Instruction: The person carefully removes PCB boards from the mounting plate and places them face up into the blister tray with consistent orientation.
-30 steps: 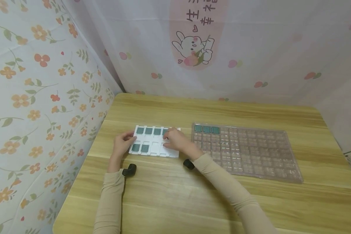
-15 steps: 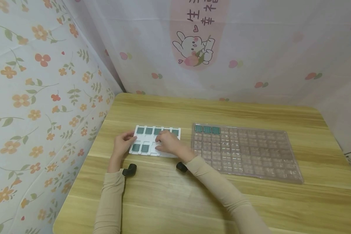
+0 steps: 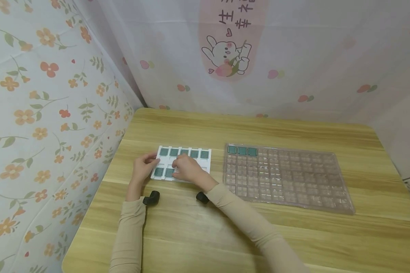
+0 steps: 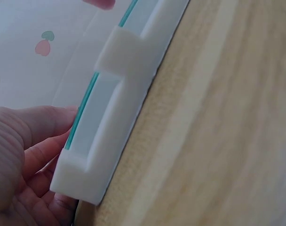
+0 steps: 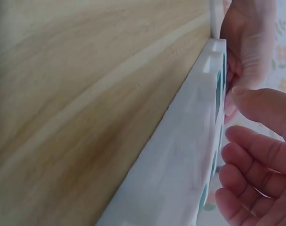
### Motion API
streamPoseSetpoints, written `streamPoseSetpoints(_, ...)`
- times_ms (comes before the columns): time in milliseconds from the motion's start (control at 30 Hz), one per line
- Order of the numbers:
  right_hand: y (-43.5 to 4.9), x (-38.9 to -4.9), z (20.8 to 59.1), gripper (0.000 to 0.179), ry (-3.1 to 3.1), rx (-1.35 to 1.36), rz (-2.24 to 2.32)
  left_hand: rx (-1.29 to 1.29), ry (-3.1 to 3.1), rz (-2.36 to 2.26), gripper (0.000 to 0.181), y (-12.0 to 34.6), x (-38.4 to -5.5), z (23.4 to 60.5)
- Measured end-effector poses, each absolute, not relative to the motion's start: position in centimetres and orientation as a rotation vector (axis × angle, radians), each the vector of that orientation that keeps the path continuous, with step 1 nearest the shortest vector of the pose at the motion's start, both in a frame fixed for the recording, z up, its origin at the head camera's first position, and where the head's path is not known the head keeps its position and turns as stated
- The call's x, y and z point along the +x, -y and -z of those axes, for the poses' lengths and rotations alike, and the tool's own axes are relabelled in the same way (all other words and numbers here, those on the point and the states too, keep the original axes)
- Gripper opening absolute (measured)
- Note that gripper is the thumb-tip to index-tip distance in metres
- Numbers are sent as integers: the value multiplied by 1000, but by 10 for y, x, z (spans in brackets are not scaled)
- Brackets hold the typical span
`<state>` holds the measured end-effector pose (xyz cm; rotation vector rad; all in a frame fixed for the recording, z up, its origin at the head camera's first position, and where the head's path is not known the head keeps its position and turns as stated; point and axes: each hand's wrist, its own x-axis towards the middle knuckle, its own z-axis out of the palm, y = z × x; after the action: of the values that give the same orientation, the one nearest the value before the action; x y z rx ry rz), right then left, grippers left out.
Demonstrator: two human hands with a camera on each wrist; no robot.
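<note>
A white plastic tray (image 3: 204,161) with shallow pockets lies on the table. Small green square circuit boards (image 3: 164,152) fill its back row, and two more sit at the left of its front row. My left hand (image 3: 143,168) grips the tray's left end; in the left wrist view the thumb (image 4: 53,121) is at the edge of a green board and the fingers curl against the tray's end. Over the front row, my right hand (image 3: 190,169) has its fingertips beside the second board (image 3: 169,173). In the right wrist view its thumb and loosely bent fingers stand apart, holding nothing.
To the right lies a large clear plastic tray (image 3: 294,178) of many pockets, three green boards (image 3: 242,151) in its back left corner. Black wrist devices (image 3: 152,198) are on both wrists. Printed curtains (image 3: 177,57) hang behind and left of the wooden table (image 3: 191,235).
My right hand has moved left across the white tray, from its right part to the front row's second board, uncovering the boards at back right. My left hand has stayed in place.
</note>
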<state>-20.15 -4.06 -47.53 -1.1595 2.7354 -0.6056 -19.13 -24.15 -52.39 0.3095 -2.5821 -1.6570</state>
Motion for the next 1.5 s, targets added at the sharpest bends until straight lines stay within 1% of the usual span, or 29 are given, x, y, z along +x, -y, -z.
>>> streamPoseSetpoints(233, 49, -201, 478, 23, -2774, -1170, 492, 319, 2581, 1676, 34, 242, -191, 524)
streamPoseSetpoints(500, 56, -198, 484, 22, -2819, -1120, 414, 299, 2579, 1668, 33, 242, -192, 524)
streamPoseSetpoints(767, 58, -198, 485, 17, -2853, -1116, 384, 290, 2587, 1663, 32, 242, -193, 523)
streamPoseSetpoints(1000, 62, -197, 483, 21, -2883, -1065, 322, 279, 2590, 1649, 32, 243, -193, 524)
streamPoseSetpoints(1500, 63, -195, 483, 18, -2906, -1074, 306, 299, 2568, 1681, 33, 243, -193, 525)
